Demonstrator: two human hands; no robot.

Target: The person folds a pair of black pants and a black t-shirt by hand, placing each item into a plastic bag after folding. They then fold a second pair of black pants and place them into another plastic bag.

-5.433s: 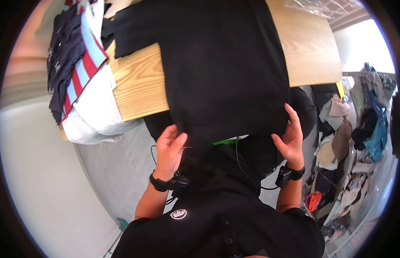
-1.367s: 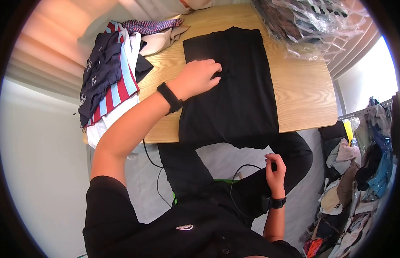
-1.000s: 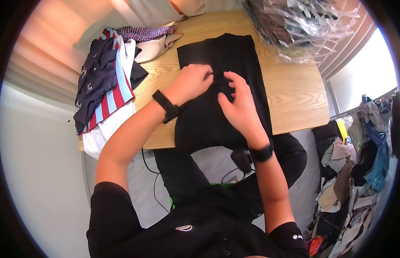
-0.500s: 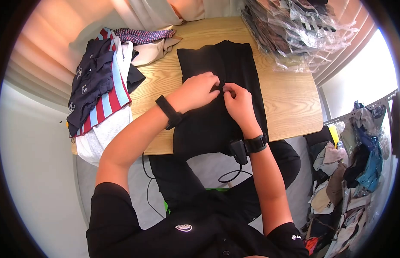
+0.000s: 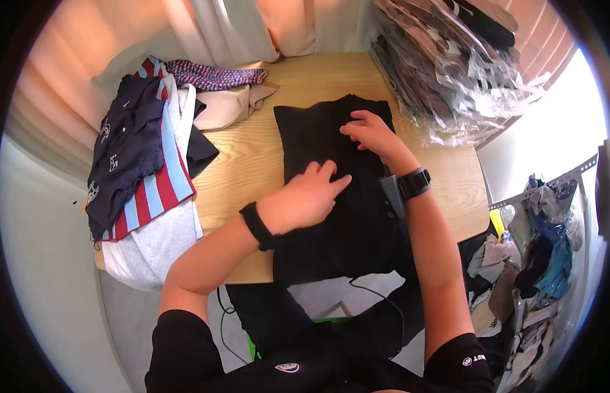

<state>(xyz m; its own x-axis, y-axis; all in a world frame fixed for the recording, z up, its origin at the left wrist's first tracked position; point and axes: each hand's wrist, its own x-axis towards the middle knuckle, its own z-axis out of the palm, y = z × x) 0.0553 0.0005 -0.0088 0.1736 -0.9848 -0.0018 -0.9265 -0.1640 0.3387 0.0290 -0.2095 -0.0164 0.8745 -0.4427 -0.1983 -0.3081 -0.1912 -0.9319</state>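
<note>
A black garment (image 5: pixel 318 245) is spread flat over the table, its near edge at the table's front. My left hand (image 5: pixel 308 196) rests low over the middle of it, palm down, with thumb and fingers apart. Farther away, close over the garment's upper right part, my right hand (image 5: pixel 377 137) has its fingers loosely apart. Neither hand holds anything. Black bands circle both wrists, and a small dark box sits beside the right one.
Folded clothes lie at the left of the wooden table (image 5: pixel 233 150), with a dark navy garment (image 5: pixel 131 147) on top. Clothes in clear plastic bags (image 5: pixel 442 72) are piled at the back right. More bagged clothes (image 5: pixel 547 262) fill a rack at the lower right.
Both hands were together with fingers pinched at the garment's middle; they have separated and opened. My right hand has moved farther forward, my left back toward me. The view has shifted upward.
</note>
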